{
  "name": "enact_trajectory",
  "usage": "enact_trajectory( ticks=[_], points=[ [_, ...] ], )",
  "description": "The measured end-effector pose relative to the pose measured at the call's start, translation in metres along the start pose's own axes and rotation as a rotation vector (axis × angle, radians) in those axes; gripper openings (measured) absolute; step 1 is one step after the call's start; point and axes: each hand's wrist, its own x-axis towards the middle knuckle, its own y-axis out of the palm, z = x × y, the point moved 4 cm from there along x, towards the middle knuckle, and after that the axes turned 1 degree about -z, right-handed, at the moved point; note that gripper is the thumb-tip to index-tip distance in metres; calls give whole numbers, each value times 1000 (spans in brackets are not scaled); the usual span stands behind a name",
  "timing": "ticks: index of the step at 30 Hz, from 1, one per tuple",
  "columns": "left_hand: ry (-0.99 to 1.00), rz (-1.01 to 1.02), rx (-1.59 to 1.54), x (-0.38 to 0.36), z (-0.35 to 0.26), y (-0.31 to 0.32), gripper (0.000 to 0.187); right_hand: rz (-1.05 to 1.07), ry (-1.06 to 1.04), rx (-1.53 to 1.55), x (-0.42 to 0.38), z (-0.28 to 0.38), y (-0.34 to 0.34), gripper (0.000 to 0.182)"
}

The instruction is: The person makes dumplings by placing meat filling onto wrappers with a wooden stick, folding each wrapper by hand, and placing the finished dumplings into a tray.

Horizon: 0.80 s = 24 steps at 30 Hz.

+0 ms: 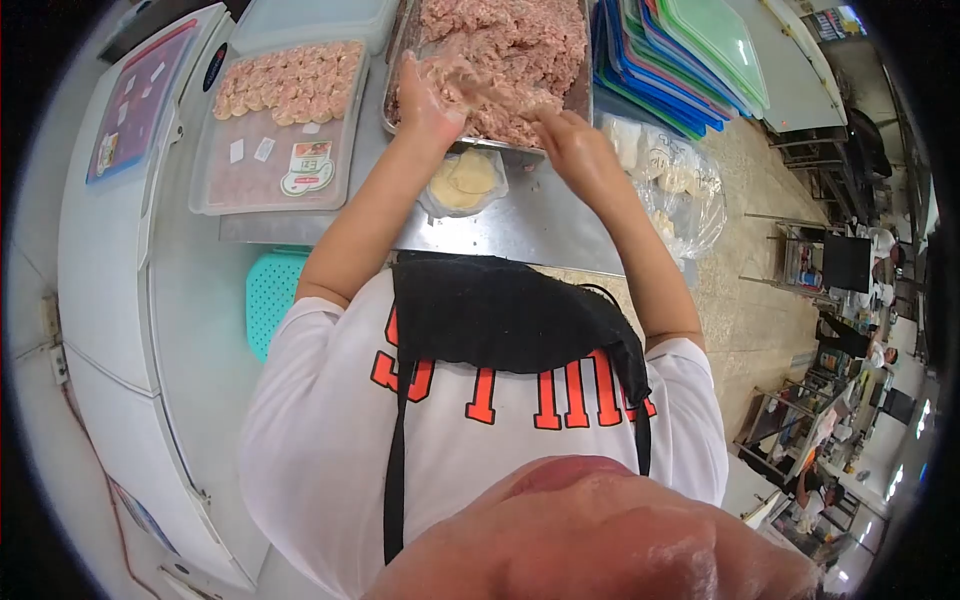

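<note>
A deep metal tray (387, 112) holds a large mass of ground meat (510, 40). My left hand (430, 108) is at the tray's near left corner, palm turned up against the meat, and what its fingers hold is hard to make out. At the near right edge of the tray, my right hand (575, 145) has its fingers closed around something that I cannot make out, close to the meat. Just below the tray, a small plastic container with round pale wrappers (466, 180) sits on the metal table (500, 230).
Left of the tray lies a lidded plastic box (205, 190) with rows of dumplings (290, 82) on top. Stacked coloured lids (680, 50) stand at the right, beside bagged wrappers (675, 180). A turquoise basket (272, 300) is below the table edge. People are in the background.
</note>
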Motion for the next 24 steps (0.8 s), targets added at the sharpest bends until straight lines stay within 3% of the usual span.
enact_trajectory(
  ticks=[2, 4, 5, 10, 13, 15, 16, 18, 19, 21, 22, 24],
  points=[
    [27, -36, 66, -7, -3, 8, 65, -73, -72, 78, -4, -7, 0, 22],
    [73, -70, 116, -13, -7, 15, 65, 145, -20, -118, 6, -7, -24, 21],
    [56, -58, 71, -15, -8, 17, 65, 144, -32, -119, 7, -3, -31, 21],
    [30, -4, 87, -16, -4, 23, 59, 11, -159, 44, 4, -3, -5, 22],
    [-68, 47, -7, -24, -7, 24, 56, 82, -133, 174, 17, -17, -27, 23],
    [9, 347, 191, -19, -11, 17, 48, 95, -4, 431, 18, -33, -36, 30],
    [0, 387, 198, -28, -13, 28, 48, 58, 0, 413, 18, -40, -38, 30],
    [210, 400, 828, -53, -18, 46, 59, 157, 14, 562, 16, -48, -35, 33],
    [210, 430, 832, -55, -18, 53, 59, 128, 18, 552, 16, -51, -35, 33],
    [770, 572, 1339, -64, -27, 75, 67, 311, 51, 686, 15, -51, -31, 34],
    [787, 593, 1336, -65, -31, 78, 67, 289, 44, 677, 15, -49, -38, 34],
    [374, 602, 1460, -52, -29, 69, 55, 314, 29, 650, 10, -42, -46, 33]
  ],
)
